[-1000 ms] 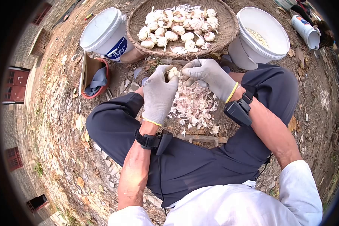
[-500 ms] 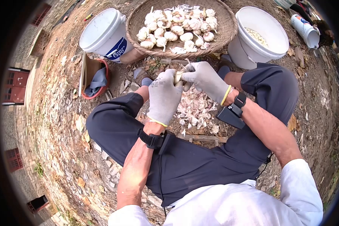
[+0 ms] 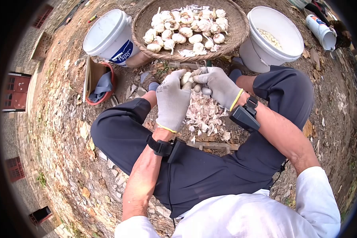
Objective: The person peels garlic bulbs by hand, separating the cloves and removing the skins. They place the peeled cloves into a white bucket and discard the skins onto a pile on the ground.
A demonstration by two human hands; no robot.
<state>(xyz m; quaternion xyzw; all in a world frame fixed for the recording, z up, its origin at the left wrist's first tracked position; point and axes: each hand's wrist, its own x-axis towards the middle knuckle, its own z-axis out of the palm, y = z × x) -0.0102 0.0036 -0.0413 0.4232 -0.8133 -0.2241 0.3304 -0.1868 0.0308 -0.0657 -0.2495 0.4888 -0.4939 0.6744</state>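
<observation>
Sitting on bare, stony ground, a person is working over their lap, and very little is changing from half a second ago. The wide round woven wicker basket (image 3: pixel 144 20), heaped with whole white garlic heads, is lying where it was, just beyond the knees. To its right the open white plastic bucket (image 3: pixel 252 53) is standing with peeled cloves in the bottom, and to its left the white plastic bucket with a closed lid (image 3: pixel 105 31) is standing unmoved. Between the thighs the loose pile of papery pinkish garlic skins (image 3: pixel 206 115) is lying on the ground.

Above that pile the two hands are staying pressed together. The left hand (image 3: pixel 171 99), in a grey knit glove, is cupping the pale, half-skinned garlic bulb (image 3: pixel 185 78) from the left and below, and is sitting a touch higher than before. The right hand (image 3: pixel 219 85), gloved the same way, is closing on the bulb from the right, its fingertips (image 3: pixel 198 74) pinching at the top; its wrist is sitting slightly lower than before. A single loose garlic clove (image 3: pixel 197 88) is now showing just under the right fingers, touching the bulb.
</observation>
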